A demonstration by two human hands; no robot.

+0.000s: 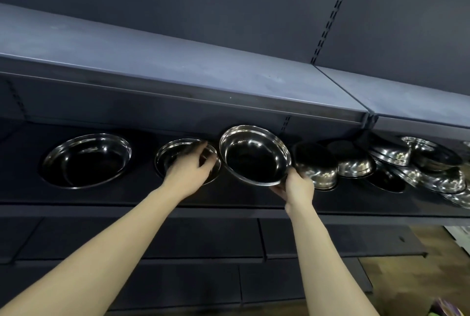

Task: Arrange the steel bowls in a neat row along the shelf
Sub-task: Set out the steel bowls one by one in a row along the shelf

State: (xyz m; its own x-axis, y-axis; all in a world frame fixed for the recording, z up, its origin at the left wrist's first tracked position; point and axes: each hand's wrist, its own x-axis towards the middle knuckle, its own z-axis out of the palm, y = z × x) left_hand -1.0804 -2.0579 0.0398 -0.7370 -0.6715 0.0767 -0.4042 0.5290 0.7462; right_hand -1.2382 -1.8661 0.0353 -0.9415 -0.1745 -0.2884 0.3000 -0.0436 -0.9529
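A dark shelf (pixel 142 203) carries steel bowls. At the left a large bowl (pixel 86 160) stands upright. Beside it sits a smaller bowl (pixel 175 150), and my left hand (pixel 190 170) reaches into it, fingers curled over its far rim. My right hand (pixel 296 186) grips the lower rim of a third bowl (pixel 254 155), which is tilted toward me just above the shelf. To the right lie several bowls in a loose heap (pixel 407 165), some tipped on their sides, one (pixel 318 168) right behind my right hand.
An upper blue-grey shelf (pixel 178 68) overhangs the bowls closely. Lower dark shelves (pixel 203 252) run below my arms. A patch of brown floor (pixel 419 277) shows at the bottom right.
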